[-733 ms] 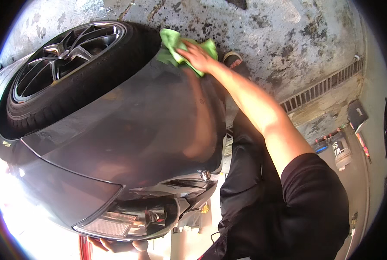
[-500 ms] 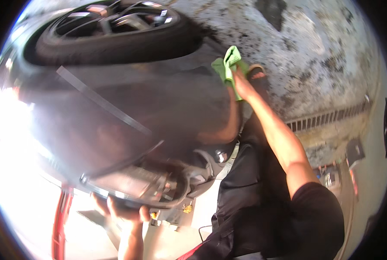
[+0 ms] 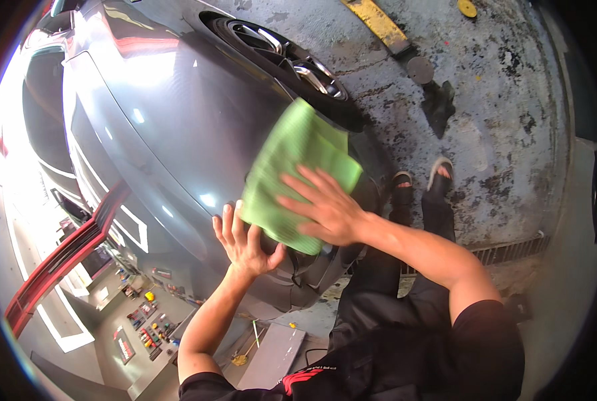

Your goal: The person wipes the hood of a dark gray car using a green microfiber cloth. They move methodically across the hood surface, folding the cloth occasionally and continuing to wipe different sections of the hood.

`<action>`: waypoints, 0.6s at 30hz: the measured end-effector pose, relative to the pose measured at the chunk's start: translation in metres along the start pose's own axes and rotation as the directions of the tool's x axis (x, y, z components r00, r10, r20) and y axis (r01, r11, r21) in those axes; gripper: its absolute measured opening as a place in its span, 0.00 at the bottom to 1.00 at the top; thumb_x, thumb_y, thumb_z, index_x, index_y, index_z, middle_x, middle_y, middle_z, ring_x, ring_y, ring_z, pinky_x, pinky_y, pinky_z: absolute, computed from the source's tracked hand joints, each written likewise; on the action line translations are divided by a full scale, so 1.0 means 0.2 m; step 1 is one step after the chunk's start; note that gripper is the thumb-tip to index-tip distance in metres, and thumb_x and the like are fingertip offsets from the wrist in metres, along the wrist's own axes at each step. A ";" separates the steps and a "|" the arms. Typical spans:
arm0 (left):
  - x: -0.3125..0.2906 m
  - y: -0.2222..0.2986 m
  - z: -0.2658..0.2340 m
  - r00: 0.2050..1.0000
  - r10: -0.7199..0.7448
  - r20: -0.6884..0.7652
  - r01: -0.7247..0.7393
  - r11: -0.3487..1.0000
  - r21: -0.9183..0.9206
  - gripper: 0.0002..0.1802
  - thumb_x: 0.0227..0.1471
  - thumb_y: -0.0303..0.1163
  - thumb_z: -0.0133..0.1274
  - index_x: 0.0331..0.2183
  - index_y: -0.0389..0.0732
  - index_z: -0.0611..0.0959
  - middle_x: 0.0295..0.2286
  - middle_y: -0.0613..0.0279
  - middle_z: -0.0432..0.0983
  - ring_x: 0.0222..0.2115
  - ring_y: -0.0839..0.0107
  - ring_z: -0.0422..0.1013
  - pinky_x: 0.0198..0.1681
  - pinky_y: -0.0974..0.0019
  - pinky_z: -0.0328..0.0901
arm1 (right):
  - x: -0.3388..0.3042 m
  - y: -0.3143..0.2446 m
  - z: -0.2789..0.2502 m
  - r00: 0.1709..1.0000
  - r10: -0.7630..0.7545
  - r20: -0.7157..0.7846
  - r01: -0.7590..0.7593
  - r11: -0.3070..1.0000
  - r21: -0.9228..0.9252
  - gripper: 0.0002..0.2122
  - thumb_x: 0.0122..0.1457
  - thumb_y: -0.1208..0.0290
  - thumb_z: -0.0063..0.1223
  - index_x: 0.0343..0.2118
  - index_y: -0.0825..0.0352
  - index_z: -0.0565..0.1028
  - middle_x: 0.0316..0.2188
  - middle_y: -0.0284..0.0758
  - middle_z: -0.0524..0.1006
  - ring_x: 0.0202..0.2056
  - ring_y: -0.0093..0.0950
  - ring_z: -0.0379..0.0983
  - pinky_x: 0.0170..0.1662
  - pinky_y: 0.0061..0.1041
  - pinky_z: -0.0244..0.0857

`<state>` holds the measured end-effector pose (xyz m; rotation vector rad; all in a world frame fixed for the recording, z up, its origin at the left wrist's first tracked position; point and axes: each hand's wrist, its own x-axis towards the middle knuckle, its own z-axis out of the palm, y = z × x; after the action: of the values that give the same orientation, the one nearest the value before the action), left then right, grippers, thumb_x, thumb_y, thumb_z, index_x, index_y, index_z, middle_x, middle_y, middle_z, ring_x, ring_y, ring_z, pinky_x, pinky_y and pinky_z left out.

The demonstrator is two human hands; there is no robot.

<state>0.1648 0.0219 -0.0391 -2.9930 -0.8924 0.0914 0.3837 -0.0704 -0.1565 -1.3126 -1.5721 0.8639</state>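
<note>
A grey car's front corner (image 3: pixel 191 127) is right before me, its paint glossy with bright reflections. Spread over the corner lies a green microfibre cloth (image 3: pixel 285 154), blurred at its far edge, and it covers most of the headlight area. My right hand (image 3: pixel 325 210) rests flat on the cloth's lower part with fingers spread. Just left of the cloth, my left hand (image 3: pixel 245 247) leans on the bodywork, fingers apart and nothing in it, its fingertips by the cloth's lower left edge. Beyond the cloth is the front wheel (image 3: pixel 278 57).
A yellow lift arm (image 3: pixel 378 23) with a round pad lies on the stained floor at the far right. A drain grate (image 3: pixel 512 250) runs behind my feet. At left stand a red post (image 3: pixel 65 257) and a wall board of tools (image 3: pixel 148 327).
My view has turned and moved back from the car. The bunched cloth in my right hand is now spread over the front corner. My left hand has come up beside it.
</note>
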 end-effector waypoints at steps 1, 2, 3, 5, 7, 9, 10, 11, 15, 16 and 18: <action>0.00 0.00 0.00 1.000 -0.001 -0.004 0.001 1.000 -0.005 0.40 0.47 0.60 0.58 0.56 0.44 0.77 0.62 0.40 0.60 0.67 0.41 0.50 0.70 0.37 0.35 | -0.12 0.01 -0.04 0.995 0.046 0.089 -0.049 0.998 0.029 0.31 0.60 0.46 0.54 0.66 0.49 0.68 0.73 0.37 0.53 0.72 0.48 0.45 0.71 0.52 0.41; -0.01 0.01 -0.01 1.000 -0.003 -0.010 0.003 1.000 -0.007 0.40 0.47 0.60 0.58 0.56 0.45 0.78 0.62 0.40 0.61 0.67 0.41 0.50 0.70 0.37 0.35 | -0.18 0.03 -0.08 0.966 0.119 0.228 -0.130 0.991 0.033 0.32 0.58 0.48 0.57 0.66 0.49 0.68 0.73 0.37 0.52 0.71 0.48 0.46 0.71 0.52 0.43; -0.02 0.01 -0.01 1.000 -0.024 0.010 0.024 1.000 -0.017 0.40 0.47 0.60 0.57 0.56 0.45 0.78 0.62 0.41 0.61 0.67 0.42 0.50 0.70 0.37 0.35 | -0.17 0.06 -0.10 0.957 0.121 0.265 -0.112 0.992 -0.049 0.33 0.56 0.49 0.59 0.66 0.48 0.69 0.73 0.37 0.51 0.71 0.49 0.48 0.69 0.52 0.46; -0.02 0.01 -0.01 1.000 -0.018 0.001 0.018 1.000 -0.020 0.41 0.47 0.60 0.57 0.57 0.46 0.77 0.62 0.42 0.62 0.67 0.42 0.51 0.70 0.37 0.35 | -0.03 0.11 -0.15 0.887 0.207 0.413 -0.175 0.978 -0.114 0.35 0.52 0.47 0.63 0.65 0.43 0.68 0.74 0.36 0.47 0.69 0.51 0.50 0.66 0.54 0.56; -0.02 0.01 -0.01 1.000 -0.021 0.020 0.021 1.000 -0.004 0.40 0.48 0.61 0.56 0.57 0.46 0.78 0.62 0.42 0.62 0.67 0.42 0.52 0.70 0.37 0.35 | 0.36 0.24 -0.16 0.995 0.000 0.097 -0.006 0.997 0.070 0.36 0.49 0.43 0.66 0.64 0.37 0.69 0.74 0.37 0.48 0.68 0.56 0.50 0.66 0.57 0.57; -0.02 0.00 0.00 1.000 0.024 0.000 -0.024 1.000 0.007 0.43 0.48 0.61 0.56 0.59 0.45 0.75 0.63 0.39 0.60 0.67 0.41 0.51 0.70 0.37 0.36 | 0.76 0.35 -0.15 0.964 -0.213 -0.160 0.202 0.976 -0.084 0.39 0.48 0.38 0.64 0.65 0.38 0.67 0.73 0.35 0.50 0.72 0.52 0.43 0.69 0.64 0.45; -0.02 0.00 0.01 0.999 0.036 0.010 -0.036 0.999 0.011 0.44 0.48 0.61 0.56 0.60 0.44 0.73 0.63 0.38 0.60 0.67 0.40 0.50 0.70 0.37 0.37 | 0.92 0.39 -0.14 0.932 -0.278 -0.233 0.260 0.960 -0.106 0.38 0.49 0.36 0.63 0.65 0.38 0.67 0.73 0.35 0.52 0.73 0.49 0.43 0.71 0.62 0.41; -0.02 -0.01 0.02 0.999 0.038 0.016 -0.038 0.999 0.011 0.45 0.49 0.63 0.54 0.60 0.43 0.73 0.63 0.38 0.59 0.67 0.40 0.50 0.70 0.37 0.37 | 1.07 0.43 -0.14 0.890 -0.334 -0.309 0.307 0.942 -0.131 0.39 0.51 0.34 0.60 0.66 0.39 0.66 0.73 0.35 0.52 0.73 0.49 0.42 0.71 0.59 0.41; -0.04 0.00 0.05 1.000 -0.007 0.011 0.007 1.000 -0.006 0.41 0.47 0.63 0.54 0.57 0.49 0.76 0.62 0.43 0.62 0.67 0.42 0.50 0.71 0.37 0.35 | 1.38 0.49 -0.17 0.964 0.027 -0.263 0.010 0.990 0.140 0.48 0.52 0.30 0.56 0.71 0.53 0.58 0.74 0.42 0.48 0.73 0.48 0.41 0.74 0.47 0.41; -0.05 0.00 0.05 1.000 -0.013 0.003 0.013 1.000 -0.024 0.41 0.47 0.63 0.54 0.57 0.49 0.76 0.62 0.43 0.62 0.67 0.43 0.50 0.71 0.37 0.35 | 1.36 0.49 -0.19 0.950 0.087 -0.300 -0.010 0.969 0.249 0.46 0.55 0.32 0.55 0.71 0.54 0.58 0.74 0.43 0.48 0.73 0.49 0.41 0.74 0.46 0.41; -0.06 0.01 0.05 0.999 -0.036 0.022 0.036 0.999 -0.033 0.41 0.47 0.63 0.54 0.57 0.50 0.77 0.62 0.43 0.62 0.67 0.43 0.50 0.71 0.37 0.35 | 1.17 0.46 -0.22 0.958 0.050 -0.281 0.030 0.962 0.272 0.38 0.63 0.41 0.52 0.71 0.55 0.59 0.74 0.44 0.47 0.73 0.49 0.42 0.73 0.47 0.42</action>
<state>0.1549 0.0145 -0.0492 -3.0107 -0.9589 0.1093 0.4471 0.1760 -0.1796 -1.1862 -1.1758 0.8234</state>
